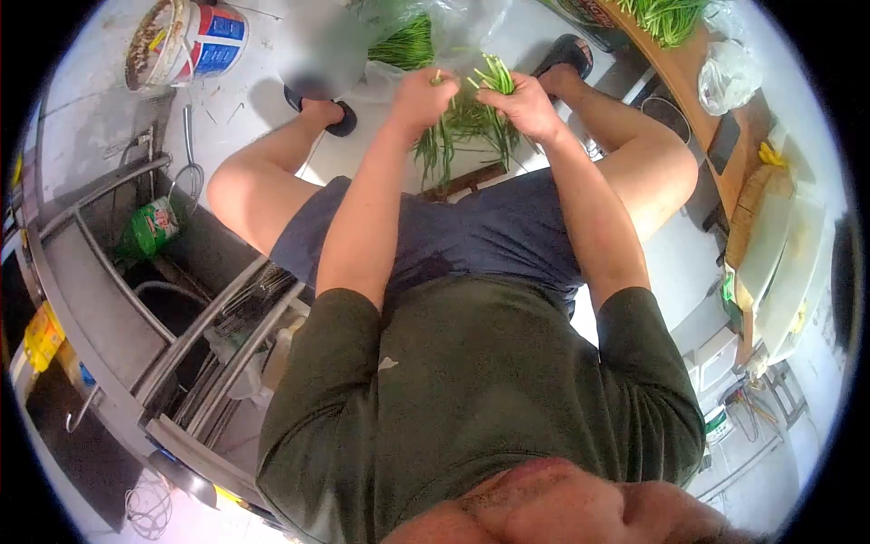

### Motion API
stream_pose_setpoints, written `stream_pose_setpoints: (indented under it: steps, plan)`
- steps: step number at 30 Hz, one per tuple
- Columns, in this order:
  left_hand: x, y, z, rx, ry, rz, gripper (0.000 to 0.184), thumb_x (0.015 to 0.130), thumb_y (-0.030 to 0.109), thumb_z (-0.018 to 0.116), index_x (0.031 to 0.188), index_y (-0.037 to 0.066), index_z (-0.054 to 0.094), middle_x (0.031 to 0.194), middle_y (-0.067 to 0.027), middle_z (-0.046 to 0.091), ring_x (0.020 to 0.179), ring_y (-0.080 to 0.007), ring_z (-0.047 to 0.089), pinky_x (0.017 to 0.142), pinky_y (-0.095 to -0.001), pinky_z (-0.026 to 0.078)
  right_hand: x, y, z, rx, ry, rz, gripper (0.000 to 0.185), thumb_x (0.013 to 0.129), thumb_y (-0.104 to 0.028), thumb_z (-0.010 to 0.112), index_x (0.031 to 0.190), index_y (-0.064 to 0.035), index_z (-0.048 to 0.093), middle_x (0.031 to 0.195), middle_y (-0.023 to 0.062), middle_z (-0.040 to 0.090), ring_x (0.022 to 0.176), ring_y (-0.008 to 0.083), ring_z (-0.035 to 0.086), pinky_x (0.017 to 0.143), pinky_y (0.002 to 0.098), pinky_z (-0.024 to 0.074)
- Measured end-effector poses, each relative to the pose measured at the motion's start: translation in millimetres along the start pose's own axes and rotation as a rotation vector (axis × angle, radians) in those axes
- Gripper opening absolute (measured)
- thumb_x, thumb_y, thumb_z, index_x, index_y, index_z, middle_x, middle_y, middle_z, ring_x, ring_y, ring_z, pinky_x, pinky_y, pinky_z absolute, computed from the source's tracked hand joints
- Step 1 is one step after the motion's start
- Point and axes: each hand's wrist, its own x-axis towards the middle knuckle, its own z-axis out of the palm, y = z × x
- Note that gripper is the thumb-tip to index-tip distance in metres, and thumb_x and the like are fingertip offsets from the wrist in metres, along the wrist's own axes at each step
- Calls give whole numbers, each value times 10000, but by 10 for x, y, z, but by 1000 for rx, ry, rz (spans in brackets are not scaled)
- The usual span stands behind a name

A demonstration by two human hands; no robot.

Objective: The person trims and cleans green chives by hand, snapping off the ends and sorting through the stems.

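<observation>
My right hand is closed round a bunch of garlic chives, whose pale cut ends point up and away from me. Their green leaves hang below the fist. Thumb and fingers of my left hand pinch a smaller portion of chives, its leaves drooping beneath. The two hands are a short way apart, between my spread knees. Under them lies a loose heap of green leaves. Beyond my left hand, a thicker bundle of chives rests in a clear plastic bag.
At the left stands a dirty white bucket. Below it are a metal rack and a green plastic bottle. A wooden table on the right bears more chives, a plastic bag and a dark phone-like slab.
</observation>
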Motion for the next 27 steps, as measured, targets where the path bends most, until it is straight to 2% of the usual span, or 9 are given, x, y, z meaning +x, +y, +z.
stream_pose_setpoints:
  steps: [3,6,9,12,21,27]
  plan:
    - [-38,78,-75,39,-2,-70,258,820,251,719,931,19,699,703,13,605,610,-81,519,580,-257,423,40,47,5,56,-1,-54,228,812,-206,773,932,-30,691,768,-16,652,620,58,534,548,225,431]
    - [-112,60,17,-97,9,-54,302,817,276,738,973,19,712,706,10,608,603,-85,513,583,-257,423,26,4,42,140,-24,-22,226,815,-209,771,934,-31,696,776,-10,665,605,58,526,544,220,424]
    - [-112,22,106,-49,34,42,301,825,274,729,983,18,716,722,6,621,616,-89,521,591,-259,426,-7,-66,78,118,-50,-15,219,817,-201,766,943,-35,701,798,-1,682,602,55,523,542,212,417]
    - [-62,-24,140,-113,-22,21,297,831,272,722,973,11,712,731,0,635,626,-91,534,591,-262,433,-21,-50,72,75,-37,-45,201,821,-193,754,941,-39,705,817,5,697,608,54,522,545,209,416]
    - [-54,9,36,143,-49,190,276,870,282,677,967,25,710,722,-5,639,630,-89,541,590,-267,440,-19,-87,-2,47,-115,5,192,844,-209,725,935,-43,699,826,14,703,602,54,508,545,218,412]
    - [-56,68,5,47,-32,-29,319,876,331,653,963,29,709,710,-9,632,663,-94,559,616,-272,439,-22,-78,-1,167,-143,21,215,875,-215,695,980,-28,683,850,25,709,615,60,506,560,221,414]
